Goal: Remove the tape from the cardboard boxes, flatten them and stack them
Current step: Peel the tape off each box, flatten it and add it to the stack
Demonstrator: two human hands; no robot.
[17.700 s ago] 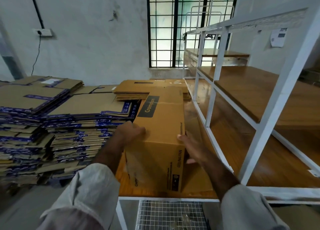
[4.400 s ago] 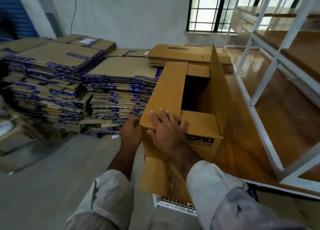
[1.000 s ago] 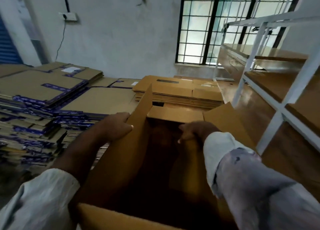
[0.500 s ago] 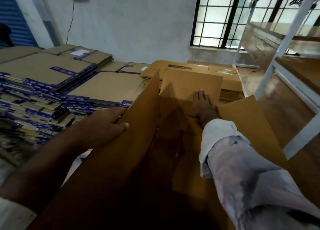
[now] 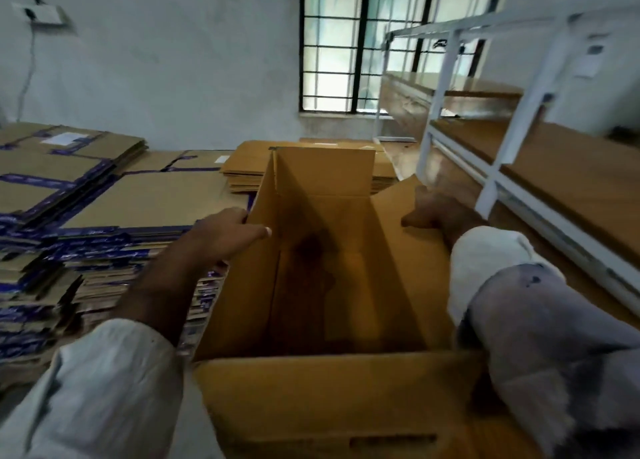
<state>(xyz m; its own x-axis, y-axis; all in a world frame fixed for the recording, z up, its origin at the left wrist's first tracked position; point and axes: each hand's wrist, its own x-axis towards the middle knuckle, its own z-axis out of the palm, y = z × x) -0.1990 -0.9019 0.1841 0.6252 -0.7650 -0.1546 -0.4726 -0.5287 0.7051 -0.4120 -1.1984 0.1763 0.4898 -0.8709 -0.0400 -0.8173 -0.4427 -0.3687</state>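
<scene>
Our left hand (image 5: 225,235) gripped the open cardboard box's (image 5: 322,268) left wall; our right hand (image 5: 438,212) gripped its right flap.

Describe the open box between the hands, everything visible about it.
The box is plain brown corrugated cardboard, long and narrow, open at the top so its dark, empty inside shows. Its far flap stands upright, the right flap splays outward, and the near flap lies toward the camera with a dark printed mark. It is not yet flattened. The left hand grips the top edge of its left wall, thumb inside; the right hand rests on the right flap. It stands in front of a stack of flat boxes.
</scene>
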